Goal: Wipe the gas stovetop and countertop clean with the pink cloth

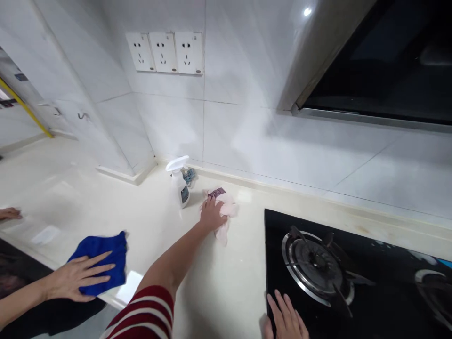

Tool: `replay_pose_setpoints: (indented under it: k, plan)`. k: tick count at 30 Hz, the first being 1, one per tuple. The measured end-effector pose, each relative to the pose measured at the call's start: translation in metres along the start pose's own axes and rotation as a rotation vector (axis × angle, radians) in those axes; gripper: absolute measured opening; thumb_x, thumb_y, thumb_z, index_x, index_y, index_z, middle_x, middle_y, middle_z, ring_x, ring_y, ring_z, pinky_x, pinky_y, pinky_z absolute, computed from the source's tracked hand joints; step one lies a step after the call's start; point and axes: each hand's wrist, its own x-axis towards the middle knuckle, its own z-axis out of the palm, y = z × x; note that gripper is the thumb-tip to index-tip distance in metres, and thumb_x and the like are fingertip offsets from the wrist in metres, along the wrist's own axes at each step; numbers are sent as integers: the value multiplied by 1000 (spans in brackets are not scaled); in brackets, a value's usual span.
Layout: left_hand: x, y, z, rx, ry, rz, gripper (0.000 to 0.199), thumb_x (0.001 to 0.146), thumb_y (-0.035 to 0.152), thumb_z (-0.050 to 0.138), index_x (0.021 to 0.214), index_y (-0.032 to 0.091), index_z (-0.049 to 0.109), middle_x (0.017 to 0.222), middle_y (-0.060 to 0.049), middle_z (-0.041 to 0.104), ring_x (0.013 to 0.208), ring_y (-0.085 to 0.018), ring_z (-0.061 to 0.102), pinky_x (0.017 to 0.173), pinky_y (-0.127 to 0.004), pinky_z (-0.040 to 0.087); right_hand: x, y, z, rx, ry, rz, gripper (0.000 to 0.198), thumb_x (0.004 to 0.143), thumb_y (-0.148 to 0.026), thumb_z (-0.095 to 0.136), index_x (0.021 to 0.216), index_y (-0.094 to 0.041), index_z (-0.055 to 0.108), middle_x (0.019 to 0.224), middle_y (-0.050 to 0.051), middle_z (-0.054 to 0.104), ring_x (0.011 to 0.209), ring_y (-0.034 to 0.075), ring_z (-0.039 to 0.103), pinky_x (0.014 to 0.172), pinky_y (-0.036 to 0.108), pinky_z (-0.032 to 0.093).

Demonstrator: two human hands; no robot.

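Observation:
My left hand (213,214), at the end of an arm in a red-and-white striped sleeve, presses on a crumpled pale pink cloth (230,208) on the cream countertop (226,292). Its fingers are bent over the cloth, which has a dark printed patch at its far side. Just left of the cloth stands a white spray bottle (179,188), apart from my hand. My right hand (287,320) rests flat with fingers stretched out on the near left corner of the black gas stove (277,235). It holds nothing, and its lower part is cut off by the frame.
A co-worker's hand (86,278) lies spread on a blue cloth (118,263) at the left, and another hand (10,213) shows at the far left edge. A grey-blue crumpled item (189,176) sits behind the bottle. A range hood (353,113) overhangs the stove. Wall sockets (164,52) are above.

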Motion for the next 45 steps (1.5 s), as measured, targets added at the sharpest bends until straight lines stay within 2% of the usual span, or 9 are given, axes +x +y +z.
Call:
replay_pose_setpoints:
  k: [8,13,16,19,24,33,38,42,45]
  plan:
    - [-185,-39,-36,27,-6,-1,66,74,41,70,137,25,58,159,-15,40,151,-36,27,120,-55,22,5,-6,-7,34,47,1,54,94,-45,40,137,-18,56,142,15,60,135,37,50,105,55,39]
    - [-295,-86,-73,133,12,-180,66,73,34,67,138,28,57,159,-13,41,149,-37,31,117,-58,24,7,-15,-14,50,36,41,55,95,-48,36,134,-16,59,143,15,58,138,36,47,109,55,37]
    - [-341,-116,-83,217,76,-286,59,75,34,63,134,27,59,156,-13,45,147,-37,35,116,-60,25,8,-18,-16,45,20,60,55,95,-45,35,134,-16,59,144,15,58,139,34,46,110,55,35]
    - [-361,-132,-80,247,151,-328,55,76,33,60,130,24,60,154,-14,47,147,-35,35,117,-58,27,9,-21,-17,42,16,76,53,95,-43,35,133,-16,60,144,14,57,140,34,45,111,55,34]
    - [-327,-124,-71,195,187,-336,54,77,33,62,129,18,60,156,-18,41,149,-40,29,117,-59,28,9,-22,-15,31,20,79,51,94,-41,37,133,-18,59,145,13,57,140,33,45,113,54,32]
    - [-175,-74,-52,88,16,-65,66,77,36,70,141,25,55,165,-13,30,152,-42,22,119,-60,25,9,-19,-12,6,36,36,49,92,-36,42,135,-18,57,148,12,54,142,32,42,114,53,31]
    - [-87,-49,-35,66,3,-37,66,81,44,70,142,23,54,163,-14,33,151,-41,24,122,-57,21,12,-21,-16,-6,8,47,48,92,-34,45,137,-19,56,149,10,53,145,30,39,115,51,30]
    - [-31,-5,-14,10,-29,-41,67,86,48,64,145,20,51,163,-18,29,152,-43,19,122,-61,16,14,-22,-18,-17,-27,53,46,94,-32,44,137,-20,56,151,10,52,146,29,38,116,51,29]
    - [-15,49,10,-48,-88,38,66,86,54,62,143,22,52,163,-16,30,152,-43,19,121,-62,17,13,-22,-18,-4,-45,72,44,97,-32,42,137,-21,56,151,9,52,146,29,38,116,50,28]
